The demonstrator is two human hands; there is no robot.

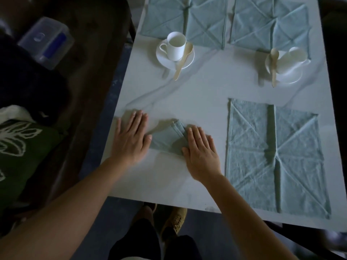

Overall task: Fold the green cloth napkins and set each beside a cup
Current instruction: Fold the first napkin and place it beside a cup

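A small folded green napkin (167, 137) lies near the table's front left. My left hand (131, 136) rests flat on the table at the napkin's left edge, thumb touching it. My right hand (201, 152) presses flat on the napkin's right part, fingers spread. A large unfolded green napkin (272, 156) lies flat to the right. Two more unfolded napkins lie at the back, one on the left (184, 19), one on the right (268, 23). A white cup (175, 45) stands on a saucer with a wooden spoon. A second white cup (289, 59) stands at the back right.
The white marble table (197, 91) has its front edge close to me. A clear plastic box (46, 41) and a green patterned cushion (20, 147) sit on a dark bench to the left. My shoes show below the table edge.
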